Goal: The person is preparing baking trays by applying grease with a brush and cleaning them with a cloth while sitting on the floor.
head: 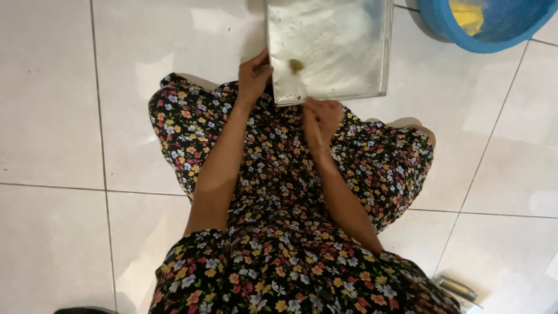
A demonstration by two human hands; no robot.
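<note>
Head camera looks steeply down — lap and tiled floor (52, 116) seemingly near.

Glossy white floor tiles (52, 116) with thin grey grout lines reflect soft light.

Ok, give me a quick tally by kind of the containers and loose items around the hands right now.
Metal baking tray: 1
Blue plastic basin: 1
Yellow item in the basin: 1
Small brush-like tool on the tray, handle toward the right hand: 1
Total: 4
The left hand grips the tray's near-left edge.
</note>
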